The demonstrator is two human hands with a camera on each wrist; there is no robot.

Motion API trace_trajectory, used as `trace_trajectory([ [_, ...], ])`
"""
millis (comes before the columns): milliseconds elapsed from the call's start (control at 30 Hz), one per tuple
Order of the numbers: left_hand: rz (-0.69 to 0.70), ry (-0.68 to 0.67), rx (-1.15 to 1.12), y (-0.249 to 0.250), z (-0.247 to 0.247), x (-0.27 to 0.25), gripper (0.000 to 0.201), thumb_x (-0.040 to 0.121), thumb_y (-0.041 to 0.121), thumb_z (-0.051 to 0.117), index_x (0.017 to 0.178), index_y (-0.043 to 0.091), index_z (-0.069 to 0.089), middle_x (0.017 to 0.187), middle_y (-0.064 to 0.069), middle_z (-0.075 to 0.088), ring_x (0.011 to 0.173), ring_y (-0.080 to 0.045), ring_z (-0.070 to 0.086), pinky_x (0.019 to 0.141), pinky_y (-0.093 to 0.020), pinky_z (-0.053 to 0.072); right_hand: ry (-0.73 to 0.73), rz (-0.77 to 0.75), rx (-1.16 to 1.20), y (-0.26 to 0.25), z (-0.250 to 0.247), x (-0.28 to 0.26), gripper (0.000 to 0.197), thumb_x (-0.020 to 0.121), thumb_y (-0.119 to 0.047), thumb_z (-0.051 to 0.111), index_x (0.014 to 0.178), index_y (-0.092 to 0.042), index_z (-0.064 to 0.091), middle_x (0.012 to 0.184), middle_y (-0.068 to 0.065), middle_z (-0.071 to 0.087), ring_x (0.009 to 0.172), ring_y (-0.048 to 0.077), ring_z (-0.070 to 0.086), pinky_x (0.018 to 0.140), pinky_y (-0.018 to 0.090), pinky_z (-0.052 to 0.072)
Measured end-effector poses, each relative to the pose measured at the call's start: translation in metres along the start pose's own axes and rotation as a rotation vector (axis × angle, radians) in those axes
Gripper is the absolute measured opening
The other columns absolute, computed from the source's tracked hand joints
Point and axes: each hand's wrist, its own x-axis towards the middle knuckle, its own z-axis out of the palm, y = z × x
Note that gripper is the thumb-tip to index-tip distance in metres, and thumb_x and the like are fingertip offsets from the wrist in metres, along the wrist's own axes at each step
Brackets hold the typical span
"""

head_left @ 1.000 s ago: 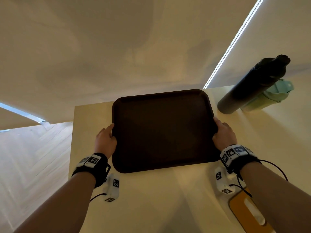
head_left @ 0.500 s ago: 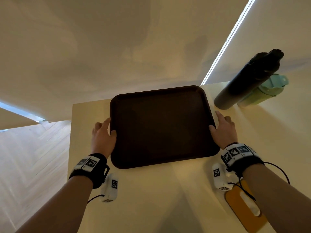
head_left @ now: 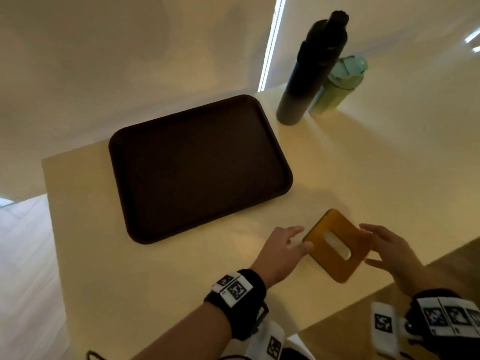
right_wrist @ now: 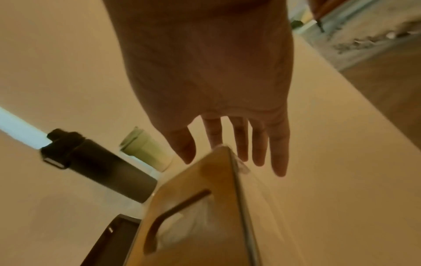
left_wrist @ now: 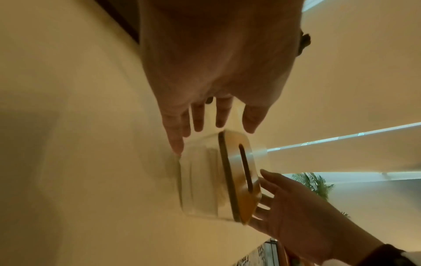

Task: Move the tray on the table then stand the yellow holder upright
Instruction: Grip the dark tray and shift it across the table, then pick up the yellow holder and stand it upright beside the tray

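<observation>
The dark brown tray (head_left: 200,167) lies flat at the far left of the table, with no hand on it. The yellow holder (head_left: 335,245) lies near the front edge, its yellow slotted face turned up over a clear body (left_wrist: 200,180). My left hand (head_left: 283,250) is open at the holder's left edge, fingers spread. My right hand (head_left: 381,245) is open at its right edge, fingers straight (right_wrist: 257,147). Neither hand is curled round the holder (right_wrist: 200,207). Whether the fingertips touch it is unclear.
A tall black bottle (head_left: 314,71) and a pale green lidded cup (head_left: 340,81) stand at the table's far right corner, beyond the tray. The table's front edge (head_left: 337,313) runs just under my right wrist. A wall closes off the far side.
Both hands have let go of the tray and moved back and to the right, to either side of the yellow holder. The tray now rests farther back on the table.
</observation>
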Motion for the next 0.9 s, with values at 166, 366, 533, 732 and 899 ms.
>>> trace_trajectory([
  [166, 0.011, 0.177, 0.003, -0.005, 0.022, 0.01, 0.045, 0.092, 0.032, 0.053, 0.135, 0.023, 0.051, 0.135, -0.003, 0.048, 0.123, -0.017, 0.05, 0.107, -0.033, 0.039, -0.042, 0.035, 0.186, 0.008, 0.015, -0.012, 0.029, 0.093, -0.022, 0.055, 0.12, -0.011, 0.057, 0.122, 0.017, 0.058, 0.108, 0.033, 0.056, 0.079, 0.045, 0.05],
  [366, 0.039, 0.38, -0.114, -0.02, 0.012, -0.015, 0.035, 0.095, 0.031, 0.05, 0.129, 0.025, 0.055, 0.123, 0.003, 0.051, 0.112, -0.01, 0.053, 0.099, -0.037, 0.049, -0.105, -0.065, 0.14, -0.016, 0.038, -0.029, 0.025, 0.092, -0.023, 0.058, 0.115, -0.016, 0.061, 0.116, 0.012, 0.06, 0.099, 0.026, 0.061, 0.077, 0.045, 0.055],
  [533, 0.023, 0.615, -0.206, -0.026, -0.034, -0.05, 0.033, 0.095, 0.036, 0.048, 0.127, 0.031, 0.055, 0.119, 0.009, 0.05, 0.109, -0.006, 0.051, 0.097, -0.037, 0.05, -0.206, -0.189, 0.123, -0.059, 0.091, -0.051, 0.02, 0.091, -0.022, 0.058, 0.111, -0.022, 0.059, 0.103, -0.007, 0.059, 0.089, 0.012, 0.06, 0.066, 0.031, 0.052],
  [732, 0.017, 0.804, -0.355, -0.042, -0.124, -0.089, 0.033, 0.095, 0.034, 0.049, 0.127, 0.03, 0.056, 0.119, 0.006, 0.05, 0.108, -0.011, 0.056, 0.099, -0.04, 0.049, -0.354, -0.255, 0.142, -0.115, 0.179, -0.078, 0.022, 0.092, -0.02, 0.056, 0.114, -0.023, 0.056, 0.1, -0.01, 0.057, 0.09, 0.009, 0.058, 0.066, 0.029, 0.052],
  [899, 0.041, 0.918, -0.434, -0.066, -0.209, -0.119, 0.021, 0.095, 0.028, 0.049, 0.113, 0.025, 0.059, 0.116, -0.001, 0.061, 0.102, -0.016, 0.06, 0.09, -0.041, 0.054, -0.472, -0.284, 0.135, -0.162, 0.271, -0.098, 0.025, 0.093, -0.02, 0.055, 0.118, -0.019, 0.056, 0.105, -0.003, 0.06, 0.094, 0.014, 0.06, 0.074, 0.032, 0.056],
])
